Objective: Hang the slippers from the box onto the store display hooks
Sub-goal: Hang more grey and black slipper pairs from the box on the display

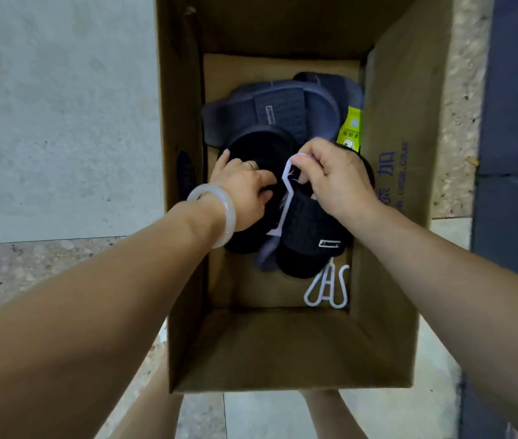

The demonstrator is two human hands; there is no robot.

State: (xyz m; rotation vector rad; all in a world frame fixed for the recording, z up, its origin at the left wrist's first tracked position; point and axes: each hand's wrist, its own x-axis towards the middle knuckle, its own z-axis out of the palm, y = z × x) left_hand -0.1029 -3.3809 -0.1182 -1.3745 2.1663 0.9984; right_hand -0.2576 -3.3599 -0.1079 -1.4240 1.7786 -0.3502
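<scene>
Both grips are down in my box (391, 128) — right grip (338, 182) pinching a white hanger (286, 198), left grip (245, 193) closed on a black slipper (310, 236) just beside it.

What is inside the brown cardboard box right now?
Black slippers held by both hands, greyish-blue slippers behind, a yellow-green packet, loose white plastic hangers. Anything beneath the slippers is hidden.
</scene>
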